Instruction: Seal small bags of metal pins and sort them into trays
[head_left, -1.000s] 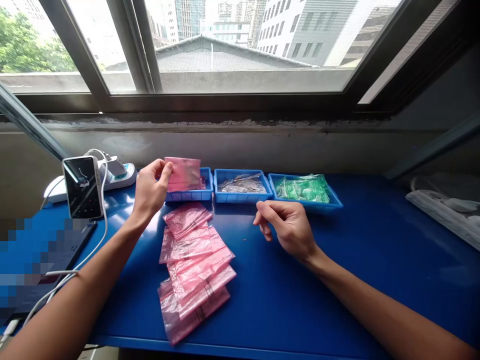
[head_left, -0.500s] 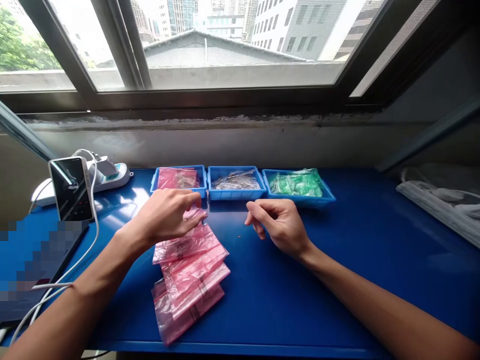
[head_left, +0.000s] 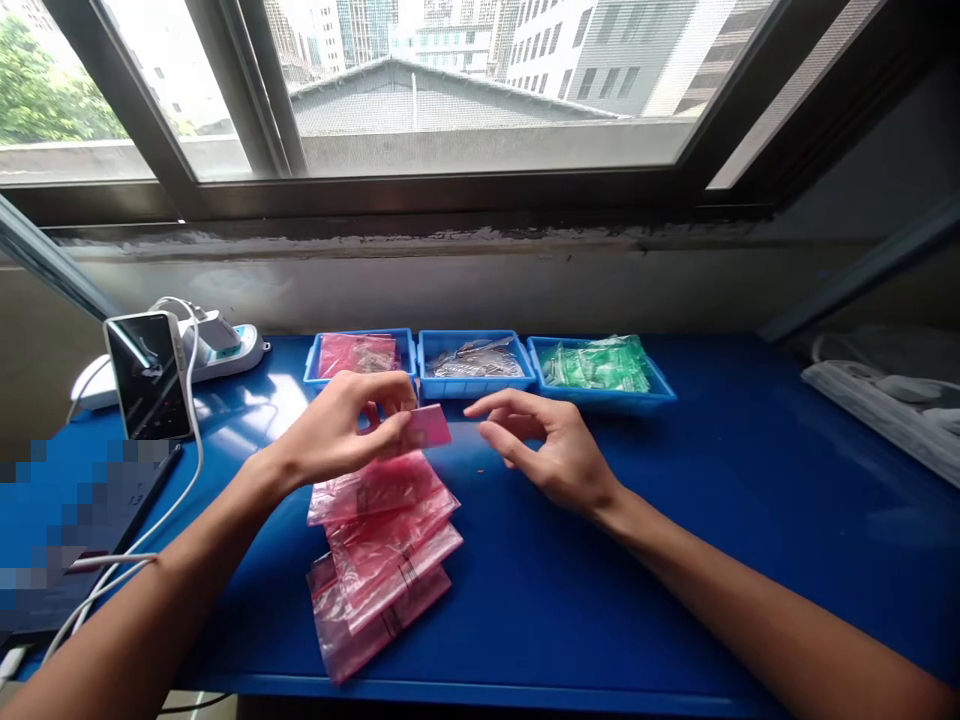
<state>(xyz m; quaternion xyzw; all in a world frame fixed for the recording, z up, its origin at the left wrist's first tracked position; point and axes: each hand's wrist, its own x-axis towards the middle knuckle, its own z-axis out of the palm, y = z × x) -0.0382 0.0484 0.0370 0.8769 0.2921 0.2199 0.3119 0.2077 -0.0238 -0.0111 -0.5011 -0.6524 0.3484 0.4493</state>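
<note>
A blue table stands beneath a window. The left hand pinches a pink bag; the right hand, thumb and forefinger parted, hovers near it.

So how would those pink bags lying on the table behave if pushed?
Probably floppy: the pink bags look like thin, creased plastic film. They're likely light too, since they lie fairly flat. And perhaps slippery: the film is shiny and they overlap loosely, so they might slide over one another.

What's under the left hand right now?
Pink bags overlap on the table under the left hand. That hand and the packet it holds hide the bags' far end, which can't be seen.
</note>
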